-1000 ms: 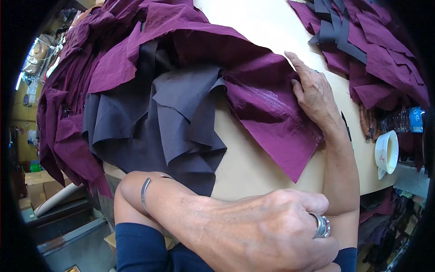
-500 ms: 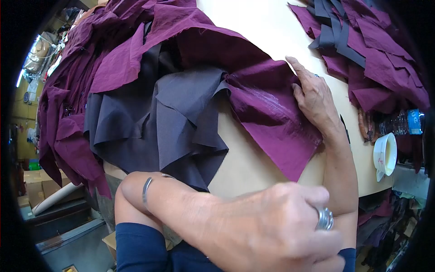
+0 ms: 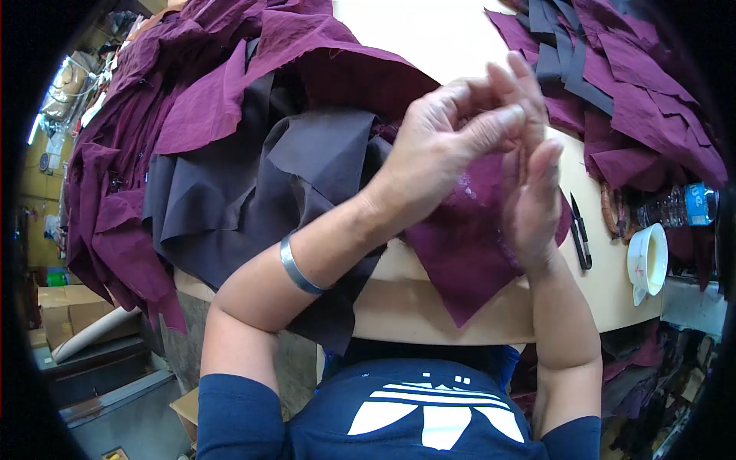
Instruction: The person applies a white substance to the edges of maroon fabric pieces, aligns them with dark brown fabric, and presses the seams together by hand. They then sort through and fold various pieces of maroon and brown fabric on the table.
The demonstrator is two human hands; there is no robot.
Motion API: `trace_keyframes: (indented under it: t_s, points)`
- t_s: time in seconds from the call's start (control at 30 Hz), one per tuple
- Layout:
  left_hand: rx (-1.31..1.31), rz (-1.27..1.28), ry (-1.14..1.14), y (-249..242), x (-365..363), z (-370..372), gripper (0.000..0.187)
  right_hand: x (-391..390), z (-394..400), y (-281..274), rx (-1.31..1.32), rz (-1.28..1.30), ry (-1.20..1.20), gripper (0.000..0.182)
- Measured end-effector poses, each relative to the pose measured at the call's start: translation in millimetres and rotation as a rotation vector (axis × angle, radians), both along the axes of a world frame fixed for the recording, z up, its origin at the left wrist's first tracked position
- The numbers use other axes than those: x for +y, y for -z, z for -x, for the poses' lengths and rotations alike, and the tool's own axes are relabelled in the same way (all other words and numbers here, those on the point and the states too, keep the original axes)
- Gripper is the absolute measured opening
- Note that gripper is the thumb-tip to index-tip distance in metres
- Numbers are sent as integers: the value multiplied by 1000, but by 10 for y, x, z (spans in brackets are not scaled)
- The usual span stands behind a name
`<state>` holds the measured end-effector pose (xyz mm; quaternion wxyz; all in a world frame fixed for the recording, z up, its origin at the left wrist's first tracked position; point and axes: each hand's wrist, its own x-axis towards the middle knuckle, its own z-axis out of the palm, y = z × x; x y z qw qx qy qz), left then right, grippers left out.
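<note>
My left hand (image 3: pixel 441 149), a silver bangle on its forearm, is raised over the burgundy fabric piece (image 3: pixel 460 268). Its thumb is stretched out and its fingers reach to the fingers of my right hand (image 3: pixel 530 184). The right palm faces left with thumb apart and fingers extended upward, slightly blurred. Nothing shows in either hand. Whitish smears mark the burgundy piece below them, its pointed corner lying toward the table's front edge. To its left, dark grey fabric (image 3: pixel 222 192) drapes over the table edge, joined by more gathered burgundy fabric (image 3: pixel 115 176).
A slim black tool like tweezers (image 3: pixel 580 230) lies on the table (image 3: pixel 399 307) right of my hands. Beyond it stand a white bowl (image 3: pixel 638 264) of pale contents and a plastic bottle (image 3: pixel 675 207) on its side. Burgundy and grey cut pieces (image 3: pixel 629 100) are stacked at back right.
My left hand has swung up from the front of the body to meet my right hand. The right hand has lifted off the burgundy piece and turned palm inward, uncovering the black tool.
</note>
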<state>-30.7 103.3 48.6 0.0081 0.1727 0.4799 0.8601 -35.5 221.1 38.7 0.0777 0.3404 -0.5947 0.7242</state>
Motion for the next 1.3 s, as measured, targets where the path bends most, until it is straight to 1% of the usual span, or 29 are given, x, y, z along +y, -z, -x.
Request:
trace_keyframes:
  t_s: [0.07, 0.1, 0.17, 0.23, 0.3, 0.33, 0.4, 0.43, 0.47, 0.5, 0.57, 0.6, 0.67, 0.73, 0.8, 0.87, 0.9, 1.0, 1.03, 1.07, 1.13, 1.2, 1.23, 1.27, 1.3]
  points:
    - [153, 82, -103, 7, 67, -53, 27, -75, -71, 26, 74, -82, 115, 63]
    - [132, 45, -88, 25, 60, -54, 27, -123, -125, -7, 15, -67, 97, 68]
    - [96, -26, -58, 63, 36, -45, 30, -90, -147, 13, 31, -223, 98, 79]
    - [217, 104, -207, 31, 53, -80, 34, -130, -178, -34, 55, -276, 115, 89]
    - [251, 160, -261, -2, 57, -94, 37, -152, -199, -18, 175, -358, 192, 89]
    - [226, 154, -241, -28, 46, -93, 39, -155, -202, -9, 234, -398, 229, 89]
    - [175, 141, -201, -93, 27, -96, 46, -146, -173, 10, 298, -388, 179, 96]
    - [131, 284, -336, -136, 24, -118, 51, -166, -177, 43, 331, -393, 196, 94]
    - [18, 136, -220, -133, 16, -105, 55, -179, -174, 77, 363, -398, 213, 93]
    - [77, 114, -19, -58, -133, -26, 53, -176, -154, 104, 445, -445, 241, 92]
    - [71, 118, 22, -30, -201, 7, 52, -149, -140, 76, 424, -478, 220, 89]
    - [5, 141, -137, -90, -68, -57, 53, -129, -130, 67, 413, -495, 209, 88]
    - [20, 18, -193, -101, 13, -76, 44, -71, -75, 43, 373, -483, 248, 88]
    - [49, 53, -263, -149, 126, -99, 37, -22, -45, 52, 222, -407, 183, 86]
    - [68, 46, -309, -172, 204, -109, 30, -50, -29, 45, 466, -465, 266, 86]
    - [188, 130, -185, -97, 2, -64, 31, -66, -49, 88, 413, -529, 258, 89]
    - [137, 129, -248, -137, 59, -87, 40, -78, -58, 107, 384, -540, 248, 92]
    - [43, 156, -139, -127, -38, -32, 51, -117, -85, 108, 440, -603, 320, 94]
    - [2, 169, -107, -110, -60, -21, 49, -108, -79, 114, 459, -602, 311, 95]
    - [-96, -31, 68, -121, -117, -19, 50, -90, -65, 122, 458, -607, 286, 95]
    - [-114, -128, 136, -78, -145, 15, 50, -69, -35, 135, 453, -616, 234, 96]
    - [-49, 33, -81, -133, -12, -64, 47, -93, -28, 170, 246, -416, 184, 90]
    - [90, 94, -121, -120, 62, -27, 44, -55, -48, 107, 144, -390, 140, 89]
    - [27, 6, -197, -163, 149, -58, 39, -46, -55, 85, 152, -411, 144, 89]
    - [40, 65, -193, -148, 114, -53, 42, -38, -61, 63, 160, -432, 148, 89]
